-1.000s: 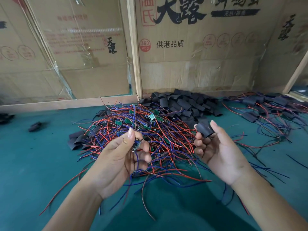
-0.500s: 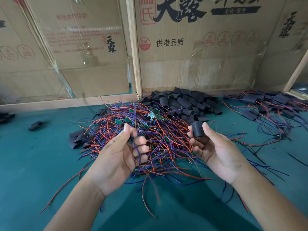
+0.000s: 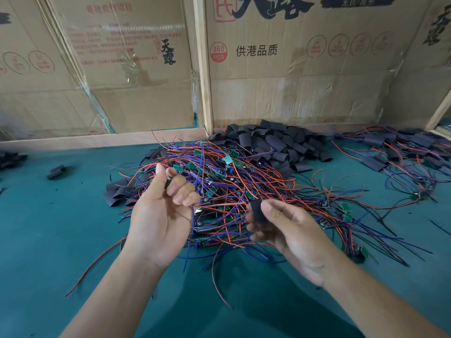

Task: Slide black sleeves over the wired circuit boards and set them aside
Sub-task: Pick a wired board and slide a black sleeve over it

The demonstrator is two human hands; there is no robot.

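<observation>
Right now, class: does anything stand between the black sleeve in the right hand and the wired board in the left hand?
Nothing visible does. The black sleeve and the left hand face across open air; the wire pile lies behind them.

Your right hand (image 3: 292, 230) pinches one short black sleeve (image 3: 258, 211), raised above the tangle of red-and-blue wired circuit boards (image 3: 229, 181) heaped mid-bench. Loose sleeves (image 3: 275, 145) are piled behind the tangle. Sleeved boards (image 3: 400, 152) lie at the far right, wires trailing.
</observation>
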